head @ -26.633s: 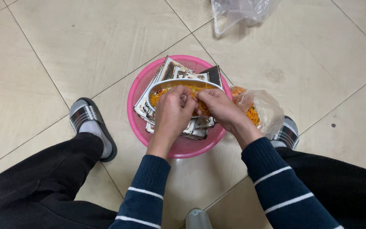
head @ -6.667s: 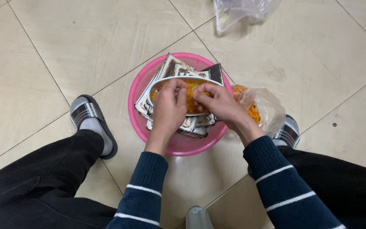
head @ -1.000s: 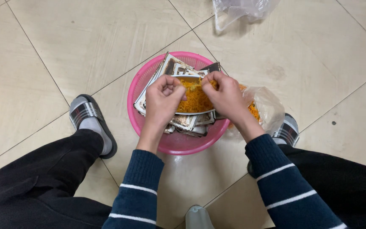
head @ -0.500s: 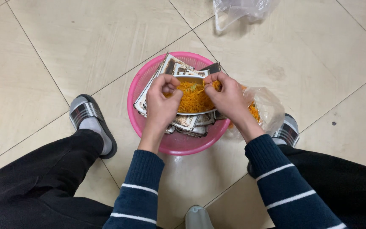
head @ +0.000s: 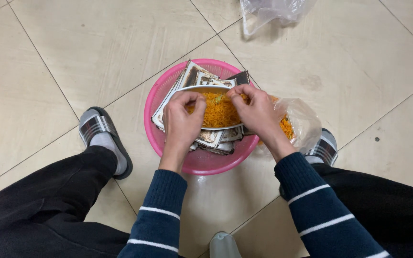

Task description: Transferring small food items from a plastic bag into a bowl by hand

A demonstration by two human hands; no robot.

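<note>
A round pink basket (head: 201, 161) stands on the tiled floor between my feet. It holds a pile of flat dark-and-white packets (head: 194, 76). On top lies a white-rimmed tray of orange shredded strands (head: 218, 112). My left hand (head: 182, 122) is over the tray's left part, its fingertips pinched at the strands near the rim. My right hand (head: 256, 112) is over the tray's right part, fingers pinched on strands at the top edge. A clear plastic bag (head: 302, 124) with more orange strands lies right of the basket, beside my right wrist.
A crumpled clear plastic bag (head: 273, 12) lies on the floor at the top. My slippered feet (head: 103, 138) (head: 323, 148) flank the basket. A pale rounded object (head: 223, 246) shows at the bottom edge between my arms.
Both hands have stayed over the tray. The fingertips have shifted slightly apart along the upper rim, still picking at the orange strands.
</note>
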